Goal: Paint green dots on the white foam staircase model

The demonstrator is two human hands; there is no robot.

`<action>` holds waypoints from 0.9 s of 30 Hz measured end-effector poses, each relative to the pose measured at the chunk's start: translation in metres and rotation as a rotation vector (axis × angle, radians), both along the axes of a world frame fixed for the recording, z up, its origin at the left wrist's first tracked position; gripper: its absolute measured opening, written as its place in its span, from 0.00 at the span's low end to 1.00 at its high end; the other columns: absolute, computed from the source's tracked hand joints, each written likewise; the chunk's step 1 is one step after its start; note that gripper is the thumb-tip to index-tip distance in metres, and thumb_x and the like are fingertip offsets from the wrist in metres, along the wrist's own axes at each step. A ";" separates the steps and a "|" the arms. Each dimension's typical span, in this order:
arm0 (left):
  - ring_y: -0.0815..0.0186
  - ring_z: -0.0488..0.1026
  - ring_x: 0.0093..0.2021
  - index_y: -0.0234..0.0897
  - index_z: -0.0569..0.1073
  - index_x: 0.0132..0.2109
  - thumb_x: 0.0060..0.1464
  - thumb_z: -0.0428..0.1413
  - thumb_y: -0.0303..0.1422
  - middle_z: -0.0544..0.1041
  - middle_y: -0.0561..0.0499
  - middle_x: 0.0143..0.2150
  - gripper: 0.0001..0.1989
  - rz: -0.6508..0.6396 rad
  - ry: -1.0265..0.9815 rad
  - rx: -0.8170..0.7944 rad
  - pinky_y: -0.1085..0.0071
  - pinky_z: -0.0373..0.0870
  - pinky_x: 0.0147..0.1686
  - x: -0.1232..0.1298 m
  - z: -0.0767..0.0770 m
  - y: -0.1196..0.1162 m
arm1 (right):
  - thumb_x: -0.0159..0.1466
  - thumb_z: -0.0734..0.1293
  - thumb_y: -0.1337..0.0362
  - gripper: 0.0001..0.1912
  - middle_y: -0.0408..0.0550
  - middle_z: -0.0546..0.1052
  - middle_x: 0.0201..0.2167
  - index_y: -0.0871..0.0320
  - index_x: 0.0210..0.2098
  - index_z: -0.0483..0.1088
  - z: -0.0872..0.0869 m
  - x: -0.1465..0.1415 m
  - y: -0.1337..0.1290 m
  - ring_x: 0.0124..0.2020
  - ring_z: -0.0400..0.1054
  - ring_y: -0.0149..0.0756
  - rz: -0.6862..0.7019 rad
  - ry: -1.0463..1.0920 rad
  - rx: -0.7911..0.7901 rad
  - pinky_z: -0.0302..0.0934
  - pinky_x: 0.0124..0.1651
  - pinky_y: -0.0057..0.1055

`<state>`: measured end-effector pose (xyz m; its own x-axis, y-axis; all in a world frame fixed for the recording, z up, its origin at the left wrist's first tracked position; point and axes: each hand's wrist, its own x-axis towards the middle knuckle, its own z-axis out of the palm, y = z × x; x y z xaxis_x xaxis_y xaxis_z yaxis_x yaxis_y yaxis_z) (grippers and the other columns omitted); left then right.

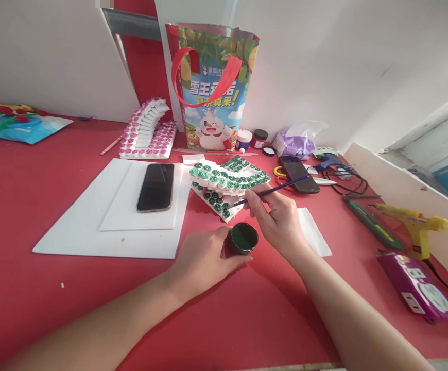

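At the far left of the red tabletop (pixel 224 319), a light-blue packet (pixel 50 129) lies beneath red and green pieces. Farther right stands a curved white model studded with pink rosettes (pixel 147 131), and nearer the front a black smartphone (pixel 155 187) lies on flat white boards (pixel 81 221).

Just right of the boards, the left hand (pixel 203 255) has its thumb and fingers wrapped round a small, round, dark jar of green paint (pixel 243 239), its mouth facing up.

Behind the jar, near the middle of the table, sits a white model covered in green rosettes (pixel 229 184). It has a flat base and a curved, raised upper part; the rosettes run in close rows, mostly deep glossy green, paler toward the upper left. At the front corner of the base, some rosettes look white. A tall, colourful printed bag with red handles (pixel 214 118) stands behind.

The right hand (pixel 278 219) pinches a slim dark-blue paintbrush (pixel 286 185), its tip at the base's front rosettes; whether it touches is unclear. Beyond lie a second black phone (pixel 299 174), a green utility knife (pixel 374 221) and a yellow glue gun (pixel 413 221).
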<state>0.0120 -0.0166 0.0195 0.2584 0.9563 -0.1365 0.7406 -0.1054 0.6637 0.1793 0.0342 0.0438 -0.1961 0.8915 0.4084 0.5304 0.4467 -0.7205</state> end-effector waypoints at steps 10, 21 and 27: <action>0.60 0.72 0.27 0.41 0.73 0.35 0.52 0.62 0.53 0.72 0.54 0.23 0.20 0.002 -0.011 -0.016 0.69 0.55 0.25 0.000 -0.001 0.000 | 0.73 0.62 0.56 0.15 0.44 0.78 0.28 0.55 0.32 0.69 0.002 -0.001 -0.001 0.28 0.72 0.33 0.014 -0.008 -0.008 0.62 0.31 0.28; 0.59 0.73 0.27 0.40 0.74 0.37 0.52 0.61 0.54 0.73 0.53 0.24 0.21 0.002 0.005 -0.013 0.69 0.55 0.25 0.000 -0.001 0.001 | 0.72 0.62 0.56 0.14 0.44 0.76 0.26 0.55 0.33 0.71 0.002 -0.002 -0.004 0.29 0.72 0.34 0.031 -0.036 -0.007 0.63 0.31 0.28; 0.59 0.72 0.27 0.41 0.73 0.37 0.52 0.61 0.53 0.73 0.53 0.24 0.20 -0.005 0.010 -0.014 0.69 0.54 0.25 0.000 -0.002 0.001 | 0.72 0.62 0.57 0.13 0.46 0.79 0.29 0.55 0.35 0.72 0.003 -0.004 -0.006 0.30 0.73 0.34 0.046 -0.041 -0.024 0.63 0.31 0.29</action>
<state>0.0119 -0.0157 0.0177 0.2619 0.9530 -0.1523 0.7466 -0.1001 0.6577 0.1758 0.0284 0.0472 -0.2531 0.8905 0.3782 0.5390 0.4544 -0.7092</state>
